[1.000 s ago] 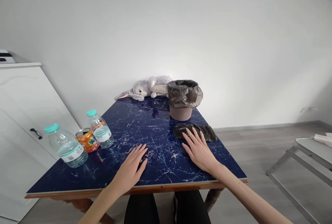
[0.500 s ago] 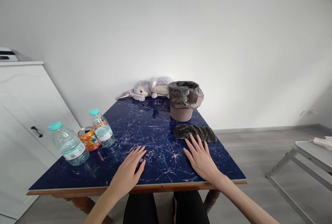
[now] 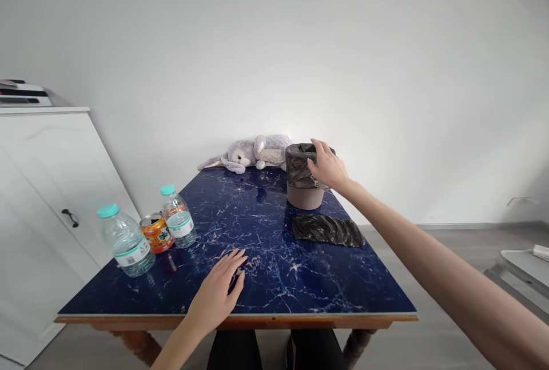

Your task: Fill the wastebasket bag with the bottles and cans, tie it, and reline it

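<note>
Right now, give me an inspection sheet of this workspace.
Surface: dark blue marbled tabletop.
Things at hand: lined bin, upright; black plastic bundle, nearer the camera.
Clutter: near bottle, orange can and far bottle grouped left; plush toy lying at the far end.
Hands: left hand palm-down on the tabletop; right hand open at the bin's rim, contact unclear.
Cables: nothing certain; thin pale strip at right, unclear.
Surroundings: white cabinet left, grey stand right, wall behind.

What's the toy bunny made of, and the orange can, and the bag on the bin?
Toy bunny: probably plush fabric, matte, from its fuzzy surface.
Orange can: likely thin metal, printed, with a shiny silvery rim.
Bag: thin plastic, it seems, glossy and crinkled.
</note>
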Available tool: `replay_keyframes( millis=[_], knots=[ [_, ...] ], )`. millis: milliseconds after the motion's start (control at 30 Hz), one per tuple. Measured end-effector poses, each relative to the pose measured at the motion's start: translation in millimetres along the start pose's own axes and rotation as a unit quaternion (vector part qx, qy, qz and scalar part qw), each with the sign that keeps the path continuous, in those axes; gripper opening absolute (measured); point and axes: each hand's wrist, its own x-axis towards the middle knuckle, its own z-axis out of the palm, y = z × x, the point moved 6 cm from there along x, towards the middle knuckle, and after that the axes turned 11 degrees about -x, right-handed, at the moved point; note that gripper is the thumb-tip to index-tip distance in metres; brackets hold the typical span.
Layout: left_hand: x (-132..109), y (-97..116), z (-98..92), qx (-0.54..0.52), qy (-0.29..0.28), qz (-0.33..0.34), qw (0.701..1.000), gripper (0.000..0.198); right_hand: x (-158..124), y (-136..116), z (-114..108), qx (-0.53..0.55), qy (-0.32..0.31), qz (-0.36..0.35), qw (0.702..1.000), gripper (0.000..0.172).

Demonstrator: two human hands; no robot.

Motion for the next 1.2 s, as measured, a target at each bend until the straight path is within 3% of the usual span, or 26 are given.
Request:
replay_keyframes(
  millis=[133,367,667,833,967,1033,1100,1200],
  knots=[
    [-1,2,-3.4,-0.01,0.016,0.008,1.0,0.04,28,2,24,-0.015,-0.055,0.019,0.998,0.035],
    [-1,-4,-1.8,-0.019,0.027,0.005,0.999,0.04,20,-19,26,0.045,-0.043,-0.028,0.998,0.027],
    [-2,3,-6.1,-0.034,0.032,0.0,0.999,0.039,-48,-69,-22,0.181,-0.037,-0.149,0.972,0.035],
    [-2,-2,-5.7,-0.042,0.034,-0.018,0.998,0.037,-83,-79,-50,0.224,-0.028,-0.156,0.962,0.035],
    [-5,0,-9.3,-0.063,0.056,-0.025,0.996,0.033,-108,-79,-56,0.285,0.008,-0.155,0.946,0.037],
    [-7,4,-12.3,-0.086,0.072,-0.029,0.993,0.03,-125,-67,-47,0.331,0.049,-0.104,0.936,0.041],
    [-10,6,-20.3,-0.11,0.099,-0.033,0.988,0.026,-148,-47,-22,0.38,0.062,-0.004,0.923,0.036],
    [-18,10,-53.2,-0.097,0.188,-0.011,0.977,0.021,-190,-25,34,0.427,-0.017,0.096,0.899,0.035]
  ],
)
